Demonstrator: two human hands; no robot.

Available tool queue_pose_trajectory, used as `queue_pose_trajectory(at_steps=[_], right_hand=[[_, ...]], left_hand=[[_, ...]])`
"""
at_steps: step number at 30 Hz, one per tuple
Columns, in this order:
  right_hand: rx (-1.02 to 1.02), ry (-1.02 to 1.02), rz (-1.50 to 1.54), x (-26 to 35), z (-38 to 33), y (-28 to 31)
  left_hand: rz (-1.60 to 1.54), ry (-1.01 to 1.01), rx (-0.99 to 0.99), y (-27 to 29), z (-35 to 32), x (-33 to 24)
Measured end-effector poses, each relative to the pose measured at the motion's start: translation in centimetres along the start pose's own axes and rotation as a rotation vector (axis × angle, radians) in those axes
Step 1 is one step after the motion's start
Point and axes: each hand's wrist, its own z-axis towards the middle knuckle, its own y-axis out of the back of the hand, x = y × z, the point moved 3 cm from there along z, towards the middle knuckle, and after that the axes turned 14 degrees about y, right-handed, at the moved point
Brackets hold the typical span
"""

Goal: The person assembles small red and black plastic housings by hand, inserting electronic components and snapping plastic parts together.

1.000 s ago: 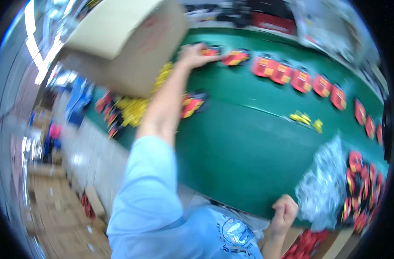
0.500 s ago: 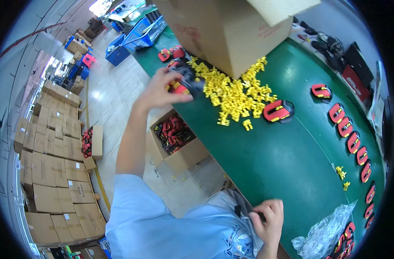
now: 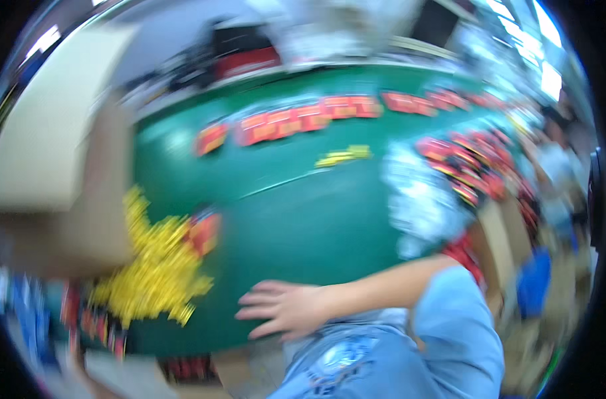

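Observation:
My right hand [image 3: 286, 309] is spread with its fingers apart, over the near edge of the green table, holding nothing. To its left lies a heap of small yellow plastic clips [image 3: 153, 276]. A single red-and-black oval part [image 3: 204, 233] rests against the heap's right side. At the lower left, my left hand [image 3: 76, 342] is badly smeared beside several red-and-black parts [image 3: 103, 326] at the table's end. Whether its fingers hold anything is not visible.
A large cardboard box [image 3: 107, 193] stands on the green table [image 3: 303, 226] at left. Red-and-black parts [image 3: 309, 118] line the far side, near a few yellow clips [image 3: 343, 156]. Clear plastic bags [image 3: 422, 199] lie before a pile of parts [image 3: 469, 163]. Another person [image 3: 559, 166] is at far right.
The view has swung to the right, bringing the piled parts and another person into sight. My right hand, curled earlier near the table edge, is now spread and reaching left.

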Motion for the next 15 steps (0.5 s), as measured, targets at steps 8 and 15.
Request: queue_pose_trajectory(at_steps=[8,15], right_hand=[[-0.085,-0.083,-0.154,0.1,-2.1,-1.8],[-0.092,-0.089,-0.173,0.0,-1.9,-1.6]], left_hand=[[-0.073,-0.027,0.54,-13.6,13.6,10.9],[0.0,-0.077,0.589,-14.8,7.5,8.5]])
